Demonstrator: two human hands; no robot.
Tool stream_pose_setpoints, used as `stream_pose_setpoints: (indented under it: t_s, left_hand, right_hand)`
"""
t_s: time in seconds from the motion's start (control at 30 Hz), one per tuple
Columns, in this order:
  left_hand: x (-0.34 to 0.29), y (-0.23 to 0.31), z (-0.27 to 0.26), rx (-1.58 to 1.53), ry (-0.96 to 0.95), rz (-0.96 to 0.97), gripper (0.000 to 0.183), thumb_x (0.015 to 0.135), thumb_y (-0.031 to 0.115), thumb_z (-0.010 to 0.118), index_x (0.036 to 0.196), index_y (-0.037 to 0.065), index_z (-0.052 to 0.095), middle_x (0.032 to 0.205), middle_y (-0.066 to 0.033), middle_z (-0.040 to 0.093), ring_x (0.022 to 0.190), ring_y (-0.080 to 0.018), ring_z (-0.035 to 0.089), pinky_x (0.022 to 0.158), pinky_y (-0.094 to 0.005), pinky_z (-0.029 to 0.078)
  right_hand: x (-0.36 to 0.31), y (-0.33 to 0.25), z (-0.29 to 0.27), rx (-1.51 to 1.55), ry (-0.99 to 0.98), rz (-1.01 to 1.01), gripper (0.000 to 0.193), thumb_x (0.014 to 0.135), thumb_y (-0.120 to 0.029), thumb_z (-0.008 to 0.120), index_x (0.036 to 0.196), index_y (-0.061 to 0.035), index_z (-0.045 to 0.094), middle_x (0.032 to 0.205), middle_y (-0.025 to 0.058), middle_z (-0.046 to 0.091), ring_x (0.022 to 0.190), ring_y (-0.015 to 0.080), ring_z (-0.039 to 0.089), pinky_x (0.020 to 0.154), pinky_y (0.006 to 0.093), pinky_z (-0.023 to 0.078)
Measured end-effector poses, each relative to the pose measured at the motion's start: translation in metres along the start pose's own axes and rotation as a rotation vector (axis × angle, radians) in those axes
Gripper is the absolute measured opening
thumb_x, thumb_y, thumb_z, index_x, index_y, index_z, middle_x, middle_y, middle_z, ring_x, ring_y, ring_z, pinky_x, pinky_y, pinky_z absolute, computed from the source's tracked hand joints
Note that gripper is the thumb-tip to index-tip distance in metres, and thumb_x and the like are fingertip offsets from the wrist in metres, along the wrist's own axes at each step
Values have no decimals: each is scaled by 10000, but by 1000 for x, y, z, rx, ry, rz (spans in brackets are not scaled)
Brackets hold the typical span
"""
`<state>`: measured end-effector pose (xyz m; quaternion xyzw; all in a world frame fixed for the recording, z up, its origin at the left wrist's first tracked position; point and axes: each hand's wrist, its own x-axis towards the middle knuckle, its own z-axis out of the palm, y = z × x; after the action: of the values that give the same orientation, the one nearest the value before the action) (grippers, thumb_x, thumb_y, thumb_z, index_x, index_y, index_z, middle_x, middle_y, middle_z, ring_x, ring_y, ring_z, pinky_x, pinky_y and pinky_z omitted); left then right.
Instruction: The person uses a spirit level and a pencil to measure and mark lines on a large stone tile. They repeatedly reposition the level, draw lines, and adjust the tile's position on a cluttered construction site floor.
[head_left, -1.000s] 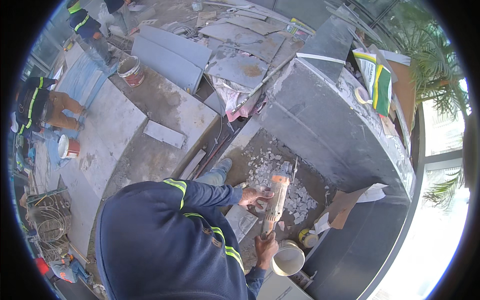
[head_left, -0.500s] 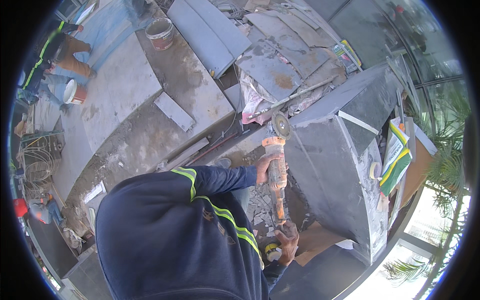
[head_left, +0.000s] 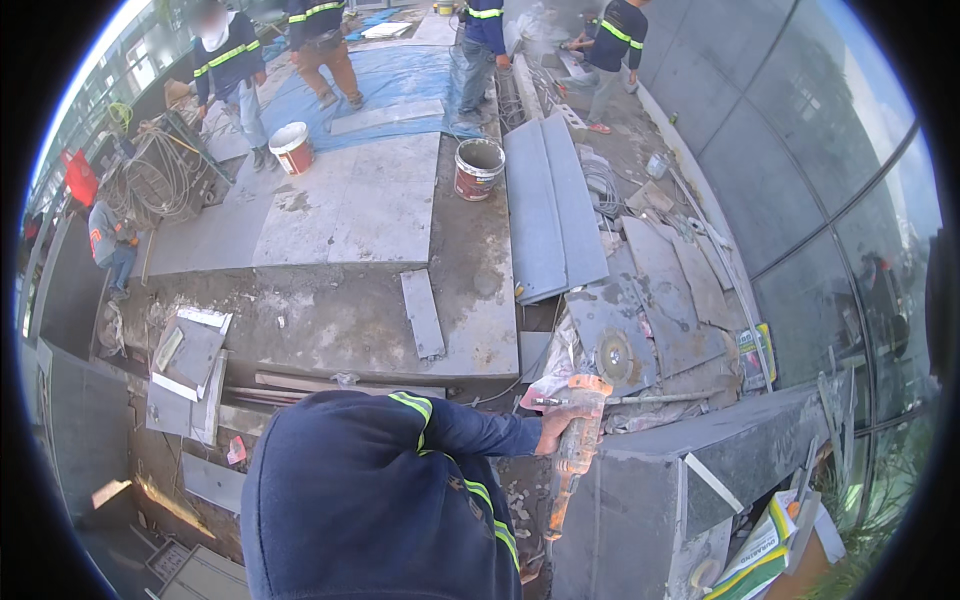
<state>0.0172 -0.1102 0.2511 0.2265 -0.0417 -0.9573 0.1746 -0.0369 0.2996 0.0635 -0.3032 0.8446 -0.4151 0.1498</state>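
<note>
An angle grinder [head_left: 578, 448], grey and worn orange, is held by its body in my left hand [head_left: 562, 427]. My left arm stretches to the right in a dark blue sleeve with a reflective band. The grinder's round disc [head_left: 616, 360] points to the far side, over grey slabs, and its orange tail points down toward me. Whether the disc is spinning, I cannot tell. My right hand is mostly hidden beside the jacket, below the grinder's tail; its fingers do not show. A grey slab-clad block [head_left: 640, 500] stands just right of the grinder.
Large grey slabs [head_left: 555, 210] lie beyond, with a bucket [head_left: 479, 170] to their left and another bucket [head_left: 291, 148] farther left. Several co-workers in reflective jackets stand at the back. A long pole [head_left: 660, 399] crosses behind the grinder. A bag [head_left: 755, 555] leans at the right.
The view has swung up and round, showing more of the far work area. The grinder remains in my left hand. My right hand, at the grinder's tail before, is now mostly out of sight.
</note>
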Motion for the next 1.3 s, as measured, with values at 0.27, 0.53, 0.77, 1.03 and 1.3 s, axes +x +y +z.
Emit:
stream_pose_setpoints:
  t_s: [0.27, 0.53, 0.77, 1.03, 1.3]
  left_hand:
    - [15, 70, 22, 30, -66, 132, 472, 861, 332, 768, 1194, 34, 614, 1071, -168, 685, 978, -350, 703, 921, -598, 572]
    - [58, 169, 68, 42, -272, 402, 495, 897, 383, 720, 1223, 63, 530, 1059, -137, 602, 1000, -301, 643, 921, -560, 554]
    - [90, 336, 60, 213, -227, 514, 495, 899, 398, 708, 1189, 40, 527, 1053, -130, 588, 1000, -289, 633, 926, -571, 546]
    - [214, 498, 43, 411, -170, 282, 476, 914, 385, 693, 1233, 71, 530, 1051, -120, 591, 999, -277, 620, 895, -533, 556]
    - [326, 538, 97, 355, -289, -27, 428, 903, 373, 704, 1170, 66, 571, 1003, -126, 620, 944, -289, 656, 862, -540, 574]
  right_hand:
    - [65, -25, 15, 45, -324, 28, 372, 884, -181, 751, 1181, 29, 671, 1011, 199, 746, 887, 319, 718, 764, 445, 540]
    - [48, 48, 44, -26, -200, 403, 483, 875, -317, 757, 1231, 0, 678, 1059, 286, 729, 961, 430, 715, 791, 484, 543]
    - [51, 23, 160, 5, -516, 688, 472, 944, -428, 669, 1144, -1, 657, 975, 237, 732, 932, 462, 697, 770, 541, 538]
    - [170, -69, 250, -225, -393, 565, 358, 954, -320, 624, 1137, -13, 651, 957, 243, 706, 941, 434, 708, 784, 534, 554]
    - [324, -309, 234, 266, 123, 1054, 674, 1019, -607, 504, 880, 18, 714, 677, 126, 637, 591, 228, 630, 557, 397, 473]
